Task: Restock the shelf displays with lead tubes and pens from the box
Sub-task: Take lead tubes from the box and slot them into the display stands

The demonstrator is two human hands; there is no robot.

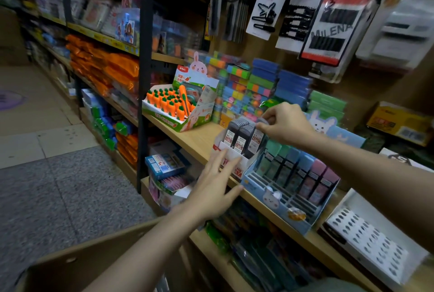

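A white display box point(232, 155) on the wooden shelf point(195, 139) holds rows of dark lead tubes point(242, 136) with white labels. My right hand point(285, 122) reaches over its right row and pinches the top of one lead tube point(260, 128) standing there. My left hand point(217, 186) lies against the front of the white box, fingers straight and spread. To the right stands a blue bunny display point(277, 200) with pastel lead tubes point(303, 174) in slots. A brown cardboard box point(77, 263) sits below my left arm at the bottom left.
An orange carrot-pen display point(173, 106) stands left on the same shelf. Stacks of coloured erasers point(246, 89) fill the back. A white perforated tray point(368, 237) sits at the right. Hair-clip cards point(328, 21) hang above. The tiled aisle floor point(47, 150) lies at left.
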